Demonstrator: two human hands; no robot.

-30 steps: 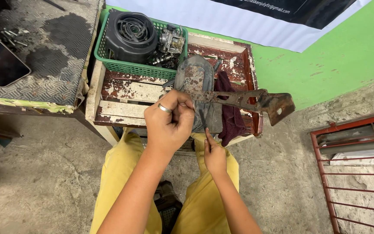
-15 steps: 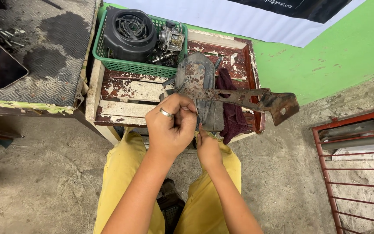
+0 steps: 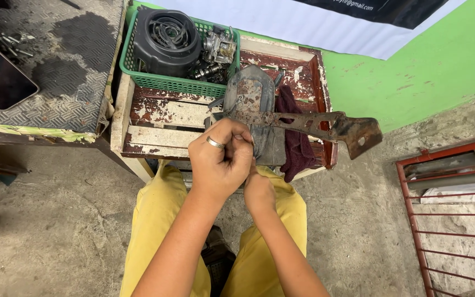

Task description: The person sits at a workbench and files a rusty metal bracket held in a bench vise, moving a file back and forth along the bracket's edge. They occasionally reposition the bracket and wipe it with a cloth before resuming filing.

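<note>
Item: rusty bracket [image 3: 325, 125], lying across grey engine housing [image 3: 254, 104] on red crate [image 3: 155, 118]; left hand [image 3: 221, 159] fingers curled tight at its near end; right hand [image 3: 258, 190] beneath, grip hidden, possibly a tool; bracket apparently not yet detached.

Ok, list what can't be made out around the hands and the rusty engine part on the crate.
- Head view: whatever the left hand pinches is buried in its curled fingers.
- Right hand: its fingers and grip are covered by the left hand.
- Rusty grey metal engine housing: its near end sits behind both hands.
- Small metal parts in the green plastic basket: too small to identify.
</note>
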